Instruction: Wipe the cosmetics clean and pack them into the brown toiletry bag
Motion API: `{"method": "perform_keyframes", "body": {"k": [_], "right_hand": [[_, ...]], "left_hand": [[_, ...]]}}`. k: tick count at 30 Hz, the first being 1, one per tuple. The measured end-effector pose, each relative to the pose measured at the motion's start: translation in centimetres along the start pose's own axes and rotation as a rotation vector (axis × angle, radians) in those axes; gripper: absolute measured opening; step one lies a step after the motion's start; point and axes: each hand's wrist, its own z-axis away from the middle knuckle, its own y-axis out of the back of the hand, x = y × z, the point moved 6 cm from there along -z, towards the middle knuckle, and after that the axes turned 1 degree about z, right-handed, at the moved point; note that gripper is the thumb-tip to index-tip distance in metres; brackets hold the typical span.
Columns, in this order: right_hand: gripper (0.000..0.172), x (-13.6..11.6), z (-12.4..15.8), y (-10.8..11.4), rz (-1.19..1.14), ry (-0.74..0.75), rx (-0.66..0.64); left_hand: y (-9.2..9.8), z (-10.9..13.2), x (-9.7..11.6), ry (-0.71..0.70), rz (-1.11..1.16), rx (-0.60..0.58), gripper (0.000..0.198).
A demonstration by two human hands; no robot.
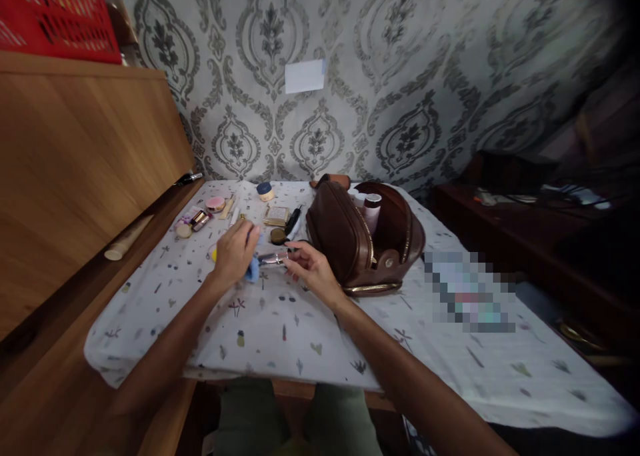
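Silver tube (273, 259) is held between the two hands, low over the tabletop (185, 336); whether the surface is touched by it cannot be told. Its right end is pinched by the right hand (316, 273), with thumb and fingertips almost closed on it and the other fingers loosely bent. In the half-curled left hand (234, 251) a blue cloth (253, 271) is gathered at the tube's left end; the exact grip is hidden by the back of that hand.

A wiping step seems to be in hand. For it to be done well, the pinch is best confined to the right end, so that the rest is left free for the cloth. The tube should be rolled a little between passes so that every side is reached. As the shiny surface may prove slippery, light, even pressure is advised, and no twist should be put on a part that might come loose.

Short strokes are called for: just beyond the hands, a round compact (278, 236) and a black tube (293, 220) could be knocked. Just right of the right hand, the open brown bag (330, 233) should be cleared by the wrist
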Motion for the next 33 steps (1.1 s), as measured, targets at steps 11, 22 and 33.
{"method": "perform_keyframes", "body": {"k": [11, 22, 33], "right_hand": [[0.039, -0.2, -0.1, -0.1, -0.077, 0.033, -0.015], [0.038, -0.7, 0.1, -0.2, -0.092, 0.032, 0.005], [0.035, -0.6, 0.2, -0.6, -0.093, -0.005, 0.0]], "left_hand": [[-4.0, 2.2, 1.7, -0.158, 0.1, -0.278, 0.039], [-4.6, 4.1, -4.8, -0.01, 0.064, -0.327, 0.048], [-2.2, 3.1, -3.2, 0.003, -0.2, -0.252, 0.046]]}}
